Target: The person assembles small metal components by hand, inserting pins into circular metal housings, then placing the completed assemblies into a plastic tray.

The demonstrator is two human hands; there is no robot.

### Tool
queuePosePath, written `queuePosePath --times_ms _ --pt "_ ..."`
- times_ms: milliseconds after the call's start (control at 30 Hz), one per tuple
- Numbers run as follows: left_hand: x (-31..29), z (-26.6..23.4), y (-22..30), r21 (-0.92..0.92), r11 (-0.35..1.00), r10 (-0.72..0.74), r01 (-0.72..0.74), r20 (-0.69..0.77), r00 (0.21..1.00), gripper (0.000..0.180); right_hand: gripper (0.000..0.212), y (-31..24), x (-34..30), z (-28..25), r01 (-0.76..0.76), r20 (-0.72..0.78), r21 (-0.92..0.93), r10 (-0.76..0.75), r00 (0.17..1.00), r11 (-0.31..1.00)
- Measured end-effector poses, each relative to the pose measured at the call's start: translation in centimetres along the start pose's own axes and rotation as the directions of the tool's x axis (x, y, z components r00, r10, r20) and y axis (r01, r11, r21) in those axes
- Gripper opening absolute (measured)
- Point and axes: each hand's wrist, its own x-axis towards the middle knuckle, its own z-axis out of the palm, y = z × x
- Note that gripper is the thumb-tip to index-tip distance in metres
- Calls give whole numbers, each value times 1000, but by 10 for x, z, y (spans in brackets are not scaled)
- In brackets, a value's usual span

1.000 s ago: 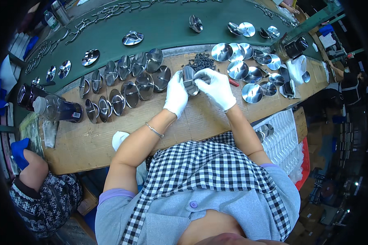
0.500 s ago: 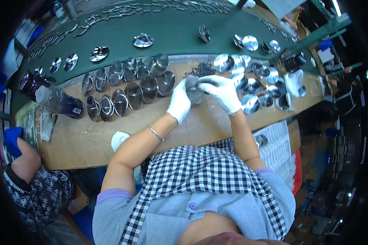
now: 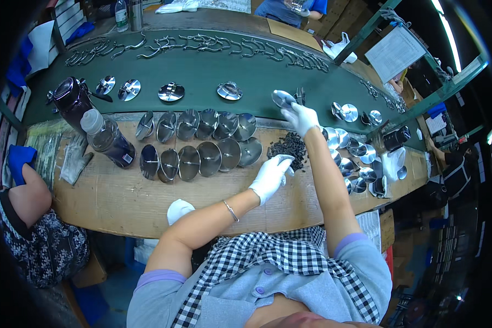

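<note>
My left hand [image 3: 270, 177], fingers part-curled, is at the black bits [image 3: 291, 146]; I cannot tell if it grips any. My right hand [image 3: 303, 118] pinches a disc [image 3: 282, 99] by its edge over the belt [image 3: 202, 70]; I should keep it clear of the piece [image 3: 300, 96] beside it.

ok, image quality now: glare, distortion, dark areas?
Head: glare on the discs at right, lamp blown out; head: table edge bowed by fisheye, corners black; head: far-right background mostly too dark for detail.
</note>
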Motion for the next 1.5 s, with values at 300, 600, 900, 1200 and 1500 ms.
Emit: queuePosePath --times_ms 300,600,900,1200,1500 --pt "6 -2 2 49 997 -63 63 -7 998 33 65 29 75 104 413 306 -699 -278 911 583" --pt "2 -4 -7 3 999 -45 46 -21 999 34 40 6 32 110 375 332 -762 -179 926 528" --pt "17 -6 -18 -184 964 147 -192 -236 961 46 26 -12 -134 -4 220 134 -656 -175 975 722" --pt "8 -3 -2 69 994 97 -86 -176 980 36 27 28 -157 -55 384 -89 -540 -504 859 749" --pt "14 -7 -22 -82 996 -30 17 -159 987 35 26 21 -171 -60 163 -107 -515 -252 962 841"
